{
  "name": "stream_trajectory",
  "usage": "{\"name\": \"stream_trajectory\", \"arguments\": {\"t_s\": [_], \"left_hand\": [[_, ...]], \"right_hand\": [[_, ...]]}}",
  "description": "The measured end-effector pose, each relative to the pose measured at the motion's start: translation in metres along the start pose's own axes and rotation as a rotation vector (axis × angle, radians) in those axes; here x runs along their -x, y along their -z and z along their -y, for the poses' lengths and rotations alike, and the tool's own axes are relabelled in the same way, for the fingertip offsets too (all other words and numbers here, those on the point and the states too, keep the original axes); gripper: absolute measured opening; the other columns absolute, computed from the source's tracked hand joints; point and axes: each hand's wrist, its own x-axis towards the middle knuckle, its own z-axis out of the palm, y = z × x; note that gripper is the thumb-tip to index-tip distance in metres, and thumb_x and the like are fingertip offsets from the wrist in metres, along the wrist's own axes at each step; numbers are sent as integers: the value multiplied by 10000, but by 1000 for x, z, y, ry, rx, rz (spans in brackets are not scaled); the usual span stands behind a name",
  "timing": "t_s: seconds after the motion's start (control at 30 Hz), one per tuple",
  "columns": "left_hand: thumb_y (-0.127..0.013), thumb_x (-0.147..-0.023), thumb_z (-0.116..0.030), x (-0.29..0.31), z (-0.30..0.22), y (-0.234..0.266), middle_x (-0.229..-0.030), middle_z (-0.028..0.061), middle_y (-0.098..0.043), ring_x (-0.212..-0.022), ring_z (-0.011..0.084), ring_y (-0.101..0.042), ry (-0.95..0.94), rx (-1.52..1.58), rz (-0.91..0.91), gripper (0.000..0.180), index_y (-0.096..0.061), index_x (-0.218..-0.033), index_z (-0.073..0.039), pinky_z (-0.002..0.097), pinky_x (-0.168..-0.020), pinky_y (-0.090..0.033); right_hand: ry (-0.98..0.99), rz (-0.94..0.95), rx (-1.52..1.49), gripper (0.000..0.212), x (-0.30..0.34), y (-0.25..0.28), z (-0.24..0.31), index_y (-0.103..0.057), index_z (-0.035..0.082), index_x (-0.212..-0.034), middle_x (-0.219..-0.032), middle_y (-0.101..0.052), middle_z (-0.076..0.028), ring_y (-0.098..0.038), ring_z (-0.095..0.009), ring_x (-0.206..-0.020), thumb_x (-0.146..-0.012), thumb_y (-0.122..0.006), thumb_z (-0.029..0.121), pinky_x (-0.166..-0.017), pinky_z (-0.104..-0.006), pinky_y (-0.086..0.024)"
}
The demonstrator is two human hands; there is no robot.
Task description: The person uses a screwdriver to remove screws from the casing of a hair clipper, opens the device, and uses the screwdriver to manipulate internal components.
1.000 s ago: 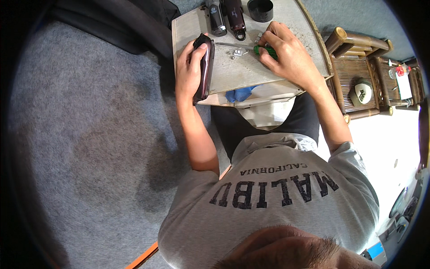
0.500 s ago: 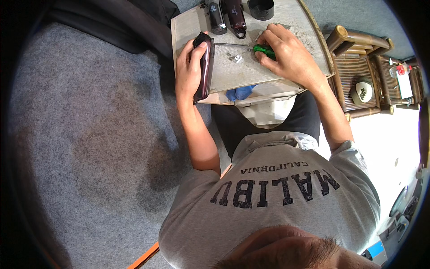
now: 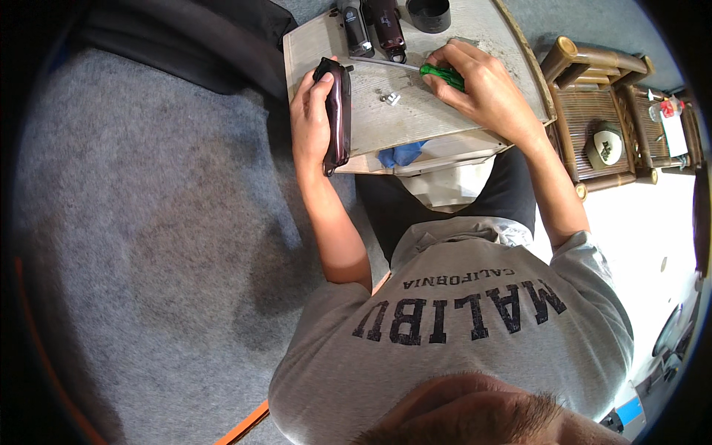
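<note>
My left hand [image 3: 310, 122] is wrapped round a dark red hair clipper [image 3: 339, 115], held upright at the table's left edge with its black head at the far end. In my right hand [image 3: 482, 89] is a screwdriver [image 3: 439, 75], gripped by its green handle. Its thin metal shaft points left, and the tip is close to the clipper's head; whether they touch I cannot tell. Small whitish and metal parts [image 3: 391, 98] lie on the table between my hands.
Along the table's [image 3: 415, 122] far side are a black trimmer-like device [image 3: 356, 30], a dark red clipper-shaped piece [image 3: 386, 30] and a round black container [image 3: 429, 15]. Blue cloth [image 3: 401, 153] shows in the compartment below. A bamboo chair [image 3: 586, 122] with a cap [image 3: 605, 148] stands at right.
The screwdriver has tilted, its tip moving farther away toward the far end of the table. The clipper has turned slightly in my left hand and shifted a little left.
</note>
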Motion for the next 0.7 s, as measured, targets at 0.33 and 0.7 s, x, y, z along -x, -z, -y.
{"name": "stream_trajectory", "arguments": {"t_s": [0.33,0.7], "left_hand": [[-571,-1074,-290,1,-2,-1,-1210,76,-726,-1124,158,-632,-34,-50,2,428,-708,-1328,26,293,-1037,-461],[-584,-1074,-294,0,0,-1,-1213,77,-728,-1133,162,-635,-46,-23,6,425,-711,-1326,23,292,-1039,-462]], "right_hand": [[50,5,-2,260,-1,1,1,-733,-31,-1085,-978,-702,-172,-730,-352,-876,-957,-759,193,-803,-435,-581],[57,19,0,255,-1,0,-1,-739,-30,-1087,-989,-708,-170,-732,-344,-894,-957,-762,188,-817,-430,-585]]}}
